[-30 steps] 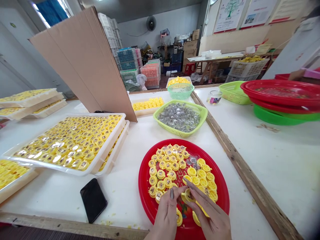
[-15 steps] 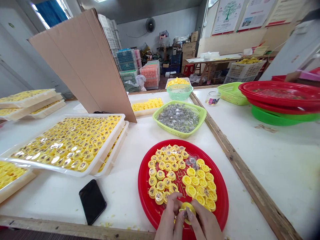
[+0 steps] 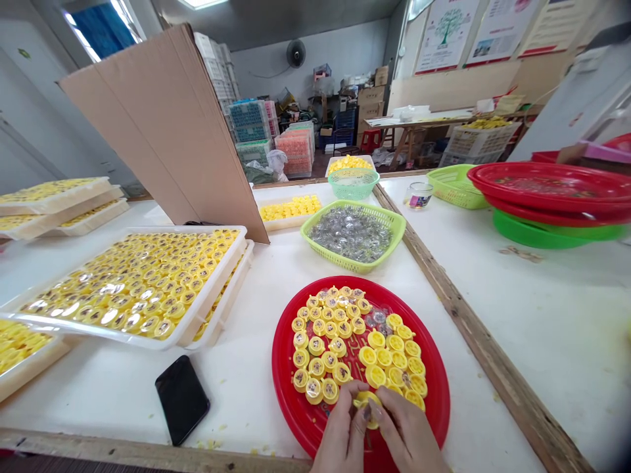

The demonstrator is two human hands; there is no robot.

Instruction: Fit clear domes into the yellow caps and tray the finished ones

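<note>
My left hand and my right hand are together over the near part of a round red tray. Both are closed on one small yellow round plastic piece, thumbs pressed on its near side. On the tray's left lie yellow pieces with a small dark picture on their faces. Plain yellow pieces sit in rows at the right. Between these groups, near the far rim, are a few clear plastic discs. My fingers hide part of the held piece.
Beyond the tray stands a light-green basket of clear plastic parts. To the left are a black phone and white trays of yellow pieces, with a cardboard sheet behind. A wooden strip runs along the right.
Both hands have shifted slightly right, still on the same yellow piece, and the fingers are drawn closer around it. The pieces on the tray stay in place.
</note>
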